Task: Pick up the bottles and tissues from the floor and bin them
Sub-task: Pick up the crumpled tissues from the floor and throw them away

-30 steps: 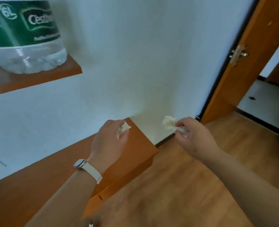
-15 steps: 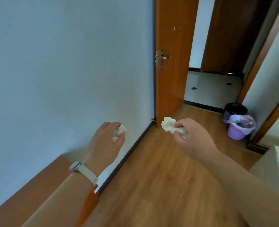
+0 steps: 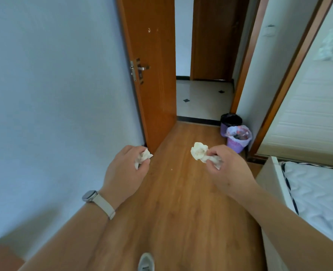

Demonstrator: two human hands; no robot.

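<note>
My left hand (image 3: 125, 171), with a watch on its wrist, is closed around a small crumpled white tissue (image 3: 143, 158). A larger crumpled white tissue (image 3: 199, 151) sticks out of my right hand (image 3: 227, 172), pinched between thumb and fingers. Both hands are held out at waist height above the wooden floor. Ahead on the right, by the wall, stands a purple bin (image 3: 238, 138) with a pale liner and rubbish inside. A second purple bin with a black liner (image 3: 230, 122) stands just behind it. No bottles on the floor are visible.
An open orange wooden door (image 3: 152, 75) stands ahead left against the white wall. Beyond it lies a tiled hallway (image 3: 202, 98). A bed with a white mattress (image 3: 318, 194) fills the right side. My shoe tip (image 3: 146, 262) shows at the bottom.
The view has swung right, away from the shelf and wall, toward the doorway. The bins and the bed have come into view. Both hands have kept their tissues.
</note>
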